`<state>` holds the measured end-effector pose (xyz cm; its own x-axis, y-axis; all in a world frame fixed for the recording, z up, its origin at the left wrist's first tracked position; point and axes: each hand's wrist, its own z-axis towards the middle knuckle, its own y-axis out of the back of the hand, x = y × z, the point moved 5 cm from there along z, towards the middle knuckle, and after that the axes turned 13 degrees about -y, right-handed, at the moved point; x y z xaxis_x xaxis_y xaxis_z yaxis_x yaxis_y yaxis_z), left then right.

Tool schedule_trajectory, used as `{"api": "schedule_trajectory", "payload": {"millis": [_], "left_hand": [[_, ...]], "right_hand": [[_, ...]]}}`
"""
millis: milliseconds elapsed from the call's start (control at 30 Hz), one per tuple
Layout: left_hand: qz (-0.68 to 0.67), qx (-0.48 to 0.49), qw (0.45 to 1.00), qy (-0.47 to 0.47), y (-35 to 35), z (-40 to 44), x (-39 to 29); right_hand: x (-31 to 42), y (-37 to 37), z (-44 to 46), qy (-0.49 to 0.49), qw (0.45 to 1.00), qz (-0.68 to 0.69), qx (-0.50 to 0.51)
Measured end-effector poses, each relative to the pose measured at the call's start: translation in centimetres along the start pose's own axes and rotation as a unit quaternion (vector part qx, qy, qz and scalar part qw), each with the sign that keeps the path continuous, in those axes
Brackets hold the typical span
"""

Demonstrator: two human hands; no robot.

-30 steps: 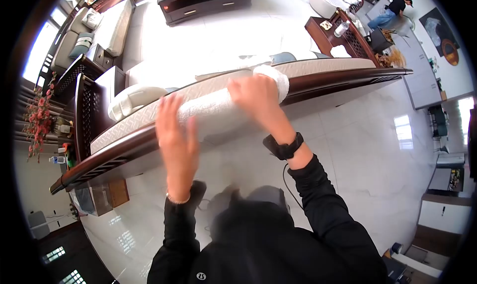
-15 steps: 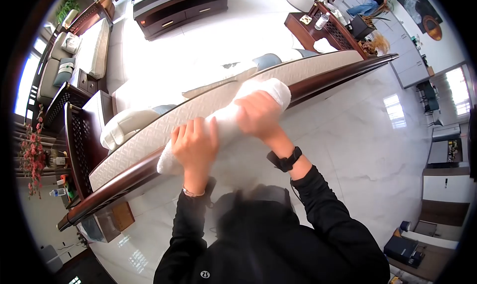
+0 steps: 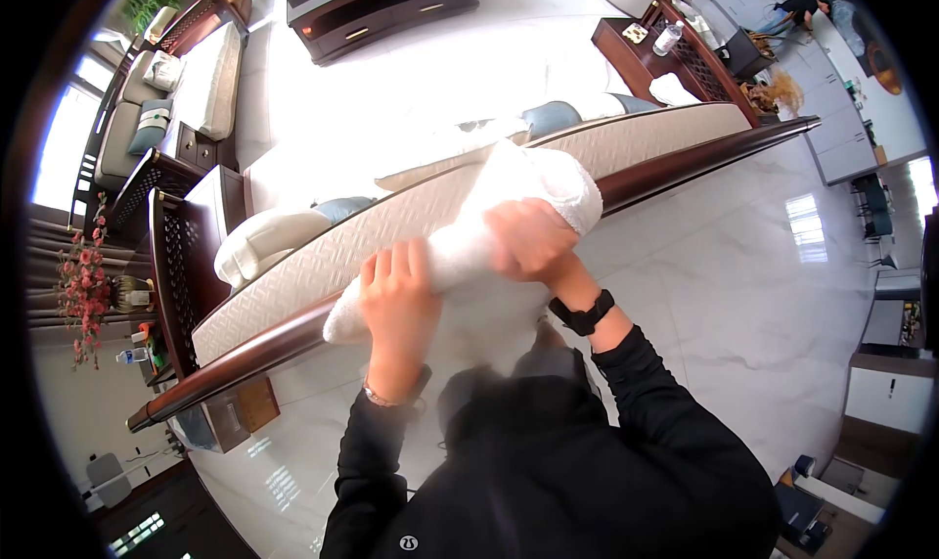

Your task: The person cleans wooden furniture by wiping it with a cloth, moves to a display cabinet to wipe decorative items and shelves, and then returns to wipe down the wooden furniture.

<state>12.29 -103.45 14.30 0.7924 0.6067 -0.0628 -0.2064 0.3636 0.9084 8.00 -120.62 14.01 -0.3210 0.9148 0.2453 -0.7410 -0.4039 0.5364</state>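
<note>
A white towel (image 3: 455,251), bunched lengthwise, lies across the dark wooden top rail (image 3: 259,352) of a sofa back. My left hand (image 3: 399,295) is closed round the towel's left part, fingers wrapped over it. Farther right, my right hand (image 3: 531,241) grips the towel too, somewhat blurred, with a loose fold spreading beyond it over the rail. Behind the rail runs the beige quilted backrest (image 3: 313,266) of the sofa.
Cushions (image 3: 553,119) rest on the sofa's far side. A side table (image 3: 626,55) with a bottle stands at the upper right, a low dark cabinet (image 3: 381,21) at the top. Red flowers (image 3: 86,290) are at the left. Another person (image 3: 800,11) bends by the far counter.
My left hand, open a second ago, has closed on the towel. Both hands have bunched the towel, and its right end now spreads wider over the rail. The view has shifted.
</note>
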Motion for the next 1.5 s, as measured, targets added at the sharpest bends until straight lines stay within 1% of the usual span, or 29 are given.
{"api": "schedule_trajectory", "payload": {"millis": [67,100,167,200,300,333,367,400,433,533,600,700,767,800,833,867,900,933,1000,1033,1067,1200,1267,1367,1433,1500], "left_hand": [[-0.012,-0.019,1.000,-0.004,-0.4,1.5,-1.9],[-0.008,-0.007,1.000,-0.005,-1.0,2.4,-3.1],[0.000,0.016,1.000,-0.010,-2.7,4.5,-5.4],[-0.003,0.008,1.000,-0.020,-3.6,6.1,-6.8],[-0.033,0.033,0.998,-0.031,-6.7,11.0,-11.0],[-0.031,0.008,0.998,-0.049,-7.4,12.9,-12.6],[-0.023,0.007,0.998,-0.053,-8.1,14.9,-14.2],[-0.016,0.007,0.998,-0.060,-8.5,16.5,-17.7],[-0.009,0.006,0.998,-0.069,-9.3,18.4,-19.8],[0.047,-0.033,0.994,-0.088,-12.9,23.7,-26.6],[0.053,-0.036,0.993,-0.096,-15.2,27.6,-30.5],[0.061,-0.050,0.991,-0.105,-18.1,32.0,-35.3],[0.063,-0.070,0.990,-0.103,-19.3,33.6,-38.0],[0.055,-0.068,0.992,-0.095,-19.9,34.4,-39.1],[0.060,-0.113,0.987,-0.100,-19.9,35.2,-39.9],[0.066,-0.157,0.980,-0.103,-19.9,36.1,-40.6],[0.064,-0.160,0.979,-0.106,-20.0,36.4,-41.2],[0.063,-0.163,0.979,-0.108,-20.0,36.8,-41.7],[0.045,-0.093,0.988,-0.114,-20.6,37.3,-42.6],[0.036,-0.074,0.991,-0.109,-20.9,37.2,-42.8],[0.026,-0.055,0.993,-0.104,-21.5,37.0,-42.8],[-0.051,-0.007,0.992,-0.112,-20.1,35.8,-41.1],[-0.093,-0.008,0.989,-0.111,-19.1,34.5,-39.4],[-0.126,0.014,0.987,-0.098,-17.2,31.0,-35.3],[-0.133,0.023,0.987,-0.083,-15.3,27.8,-31.5],[-0.132,0.019,0.989,-0.070,-12.2,23.6,-27.4]], "right_hand": [[-1.8,1.6,0.1,-0.006,1.000,0.011,0.001],[-3.0,2.7,0.1,-0.007,1.000,0.016,0.001],[-6.3,4.5,-0.2,-0.010,1.000,0.003,-0.016],[-8.4,5.3,-0.4,-0.012,1.000,-0.005,-0.025],[-15.0,8.1,-0.6,-0.021,0.998,-0.043,-0.043],[-17.3,8.9,-0.6,-0.029,0.997,-0.047,-0.050],[-19.6,9.9,-0.4,-0.030,0.997,-0.049,-0.057],[-22.0,12.8,-1.0,-0.033,0.996,-0.053,-0.065],[-24.4,14.3,-1.1,-0.036,0.995,-0.059,-0.073],[-31.8,18.9,-1.7,-0.053,0.993,-0.074,-0.071],[-36.7,21.5,-1.8,-0.068,0.992,-0.078,-0.066],[-42.2,24.5,-2.0,-0.088,0.992,-0.077,-0.053],[-44.3,25.9,-2.4,-0.102,0.991,-0.076,-0.038],[-45.4,26.2,-2.4,-0.129,0.988,-0.082,-0.019],[-46.1,26.5,-2.4,-0.156,0.984,-0.088,-0.001],[-46.8,26.6,-2.4,-0.182,0.979,-0.093,0.019],[-47.1,26.8,-2.3,-0.206,0.973,-0.098,0.038],[-47.6,26.9,-2.0,-0.264,0.952,-0.120,0.093],[-49.3,26.9,-1.5,-0.329,0.910,-0.183,0.171],[-49.8,26.9,-1.5,-0.362,0.883,-0.214,0.208],[-49.2,27.0,-0.9,-0.399,0.861,-0.208,0.239],[-48.0,26.4,-0.1,-0.422,0.825,-0.237,0.291],[-46.0,25.5,-0.3,-0.425,0.822,-0.236,0.296],[-40.9,22.8,0.0,-0.406,0.831,-0.239,0.295],[-37.0,20.0,0.0,-0.384,0.851,-0.234,0.273],[-30.8,17.2,0.9,-0.366,0.857,-0.247,0.267]]}}
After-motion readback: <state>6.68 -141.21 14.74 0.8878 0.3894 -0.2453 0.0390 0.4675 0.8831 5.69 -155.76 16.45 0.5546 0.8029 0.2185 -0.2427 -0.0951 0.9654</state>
